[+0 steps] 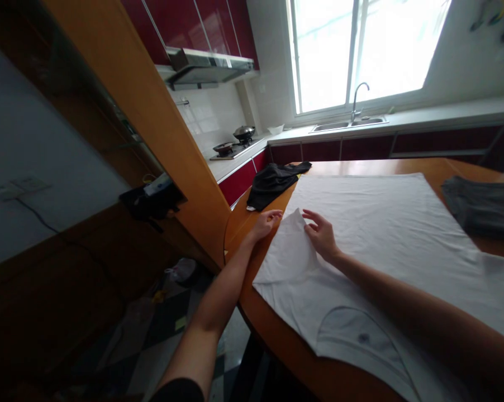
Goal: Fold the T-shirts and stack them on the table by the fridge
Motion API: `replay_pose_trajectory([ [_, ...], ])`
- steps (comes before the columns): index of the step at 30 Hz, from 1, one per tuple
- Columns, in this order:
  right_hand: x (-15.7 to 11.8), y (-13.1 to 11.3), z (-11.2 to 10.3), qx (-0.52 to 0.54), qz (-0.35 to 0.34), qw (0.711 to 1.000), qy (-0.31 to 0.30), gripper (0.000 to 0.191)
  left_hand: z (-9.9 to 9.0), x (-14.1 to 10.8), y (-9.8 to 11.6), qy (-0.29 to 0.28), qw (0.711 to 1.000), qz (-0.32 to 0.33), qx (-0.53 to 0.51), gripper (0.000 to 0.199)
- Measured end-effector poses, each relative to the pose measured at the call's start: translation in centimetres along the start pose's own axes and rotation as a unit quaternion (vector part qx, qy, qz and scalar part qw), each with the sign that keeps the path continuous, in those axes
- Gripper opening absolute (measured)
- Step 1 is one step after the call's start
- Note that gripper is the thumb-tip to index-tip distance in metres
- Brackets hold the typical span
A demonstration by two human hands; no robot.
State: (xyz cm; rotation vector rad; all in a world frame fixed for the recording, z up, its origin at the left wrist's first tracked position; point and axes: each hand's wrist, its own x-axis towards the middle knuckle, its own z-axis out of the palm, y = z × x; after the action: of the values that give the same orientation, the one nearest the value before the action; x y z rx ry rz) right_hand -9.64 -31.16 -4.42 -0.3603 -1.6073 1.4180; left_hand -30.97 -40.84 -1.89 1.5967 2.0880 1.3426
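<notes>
A white T-shirt (373, 223) lies spread on the wooden table, its neckline (361, 335) towards me. One sleeve (294, 245) is on the left side, and its corner sticks up between my two hands. My left hand (267, 223) is just left of that sleeve, over the table edge side, with loosely bent fingers and nothing visible in them. On the other side of the raised corner, my right hand (321, 237) hovers at the cloth with thumb and fingers apart. The right forearm crosses above the shirt.
A crumpled black garment (272, 181) lies at the table's far left, and folded dark grey clothing (486, 206) at the right. The wooden table (277, 335) has a curved edge. An orange wooden post (172, 145) stands left. Behind are a stove (237, 149) and a sink (340, 126).
</notes>
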Motion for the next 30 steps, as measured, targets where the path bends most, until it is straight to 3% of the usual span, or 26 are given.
replay_pose_trajectory([
  [5, 0.5, 0.2, -0.4, -0.066, 0.093, 0.993, 0.034, 0.053, 0.8, -0.9, -2.2, -0.046, 0.998, 0.028, -0.023, 0.035],
  [9, 0.9, 0.8, -1.1, -0.169, 0.152, 0.974, 0.004, 0.054, 0.6, -1.0, -2.7, -0.093, 0.993, 0.049, -0.049, 0.038],
  [24, 1.5, -1.7, -1.7, -0.317, 0.083, 0.943, -0.050, 0.047, 0.7, 0.0, -2.0, -0.091, 0.996, 0.010, -0.006, 0.042],
  [30, 1.3, -2.9, -2.2, -0.461, 0.050, 0.877, -0.125, 0.046, 1.5, 0.0, -2.4, -0.098, 0.995, 0.017, 0.033, 0.039],
])
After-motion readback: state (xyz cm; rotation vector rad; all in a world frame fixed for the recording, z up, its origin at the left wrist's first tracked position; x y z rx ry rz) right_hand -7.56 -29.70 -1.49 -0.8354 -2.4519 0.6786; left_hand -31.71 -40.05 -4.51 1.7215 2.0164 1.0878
